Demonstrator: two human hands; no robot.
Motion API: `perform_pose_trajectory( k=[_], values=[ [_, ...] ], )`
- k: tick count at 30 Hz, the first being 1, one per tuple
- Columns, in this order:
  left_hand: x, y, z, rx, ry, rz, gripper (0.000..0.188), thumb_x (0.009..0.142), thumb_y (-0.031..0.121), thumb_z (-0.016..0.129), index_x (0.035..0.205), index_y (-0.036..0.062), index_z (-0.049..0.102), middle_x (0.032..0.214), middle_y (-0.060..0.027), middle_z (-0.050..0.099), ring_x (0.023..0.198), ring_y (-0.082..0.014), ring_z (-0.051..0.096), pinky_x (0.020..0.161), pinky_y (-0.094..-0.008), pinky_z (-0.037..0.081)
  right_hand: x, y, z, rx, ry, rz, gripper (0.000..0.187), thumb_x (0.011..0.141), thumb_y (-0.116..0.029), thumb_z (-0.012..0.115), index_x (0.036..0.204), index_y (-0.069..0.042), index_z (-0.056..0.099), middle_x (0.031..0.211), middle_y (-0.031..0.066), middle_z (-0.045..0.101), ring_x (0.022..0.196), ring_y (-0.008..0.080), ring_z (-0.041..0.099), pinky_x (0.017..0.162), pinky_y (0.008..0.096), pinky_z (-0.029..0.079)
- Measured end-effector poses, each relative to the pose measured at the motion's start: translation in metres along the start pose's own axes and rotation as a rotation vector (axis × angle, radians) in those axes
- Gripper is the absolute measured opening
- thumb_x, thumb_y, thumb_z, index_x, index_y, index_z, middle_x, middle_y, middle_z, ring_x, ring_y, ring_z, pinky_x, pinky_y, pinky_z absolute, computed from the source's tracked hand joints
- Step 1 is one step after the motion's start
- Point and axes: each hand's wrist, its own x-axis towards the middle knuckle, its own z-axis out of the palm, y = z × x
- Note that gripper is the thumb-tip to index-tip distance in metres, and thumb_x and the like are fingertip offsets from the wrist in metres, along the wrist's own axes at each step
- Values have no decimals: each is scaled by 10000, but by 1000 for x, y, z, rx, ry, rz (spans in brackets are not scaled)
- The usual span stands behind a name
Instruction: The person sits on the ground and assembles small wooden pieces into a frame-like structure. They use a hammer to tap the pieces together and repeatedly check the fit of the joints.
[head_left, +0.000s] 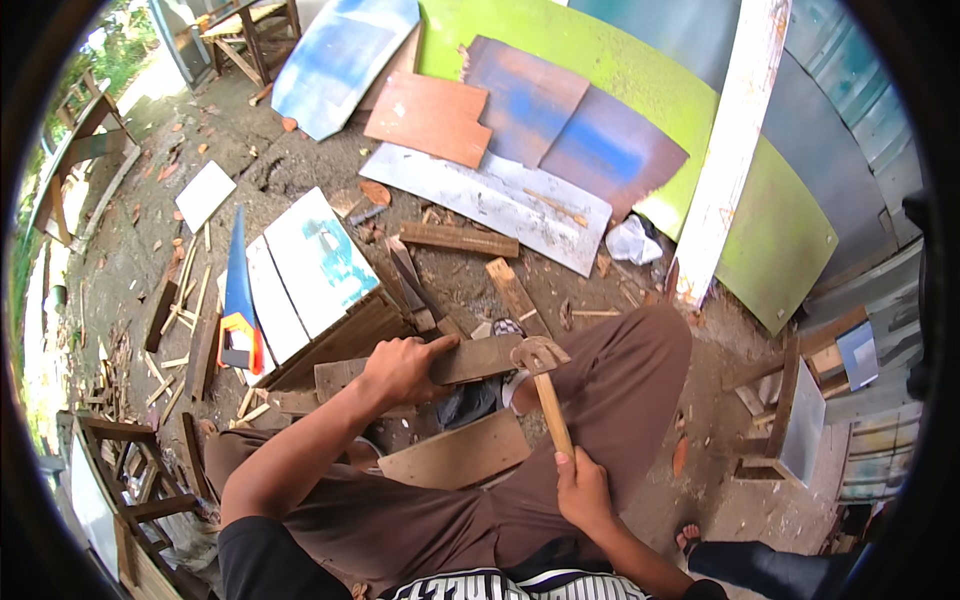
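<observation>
The right hand (585, 490) is wrapped round the lower handle of a claw hammer (553, 412), whose rusty head sits over the right end of a wooden board (480, 360); whether the metal touches the wood I cannot tell. The left hand (402, 368) is clasped over the middle of that board, its fingers partly hidden, steadying it crosswise above the gap between the person's bent legs in brown trousers (420, 525). Just below, a shorter plank (455, 455) lies between the knees, near a dark bag-like piece (466, 405). Beyond the left hand stands a wooden box (300, 262) with a white top smeared turquoise, and a handsaw (238, 290) with a blue blade and an orange-and-black handle lies along its left side. Past the box, wood offcuts (458, 240) are strewn on the dirt ground. Farther out are a lime-green panel (610, 65), a tall whitish post (735, 150) and a crumpled white plastic bag (632, 243). At lower right, another person's dark-clad leg (765, 568) and bare toes show.
</observation>
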Motion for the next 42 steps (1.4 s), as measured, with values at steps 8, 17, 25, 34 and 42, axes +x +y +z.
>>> perform_pose_trajectory(
  k=[8, 17, 25, 34, 42],
  values=[
    [-2, -6, 0, -38, -29, -83, 867, 811, 595, 814, 1553, 244, 537, 1075, -190, 793, 978, -412, 766, 827, -520, 623, 146, -29, -16, 289, 136, -96, 356, 1112, -353, 579, 955, -34, 550, 628, 64, 540, 441, 193, 521, 400, 352, 413],
    [-8, 5, -4, -48, -11, -147, 890, 798, 580, 825, 1571, 251, 532, 1126, -156, 776, 1022, -386, 757, 849, -508, 617, 337, 67, 71, -338, 111, -39, 288, 930, -172, 764, 1128, 28, 701, 1040, 293, 750, 981, 481, 737, 847, 561, 589],
    [-3, 6, -2, -65, -46, -187, 889, 795, 576, 813, 1577, 265, 529, 1146, -169, 757, 982, -405, 752, 839, -509, 613, 353, 118, 113, -570, -694, -193, 843, 913, -239, 837, 1634, -92, 426, 1648, 283, 396, 1509, 385, 446, 1187, 515, 421],
    [1, -14, -21, -181, 53, -208, 930, 739, 495, 853, 1564, 194, 548, 1240, -220, 751, 1082, -428, 737, 935, -510, 599, 320, 58, 102, 176, -645, -532, 714, 817, -358, 955, 1397, -88, 639, 1292, 142, 736, 1183, 318, 708, 996, 408, 539],
    [-71, -27, -60, -665, 356, -306, 942, 793, 359, 950, 1542, -30, 531, 1395, -242, 697, 1312, -280, 670, 1145, -394, 485, 292, -76, 42, 393, -396, -821, 753, 834, -321, 939, 1500, -160, 627, 1214, 177, 748, 1109, 312, 743, 953, 418, 568]
  ],
)
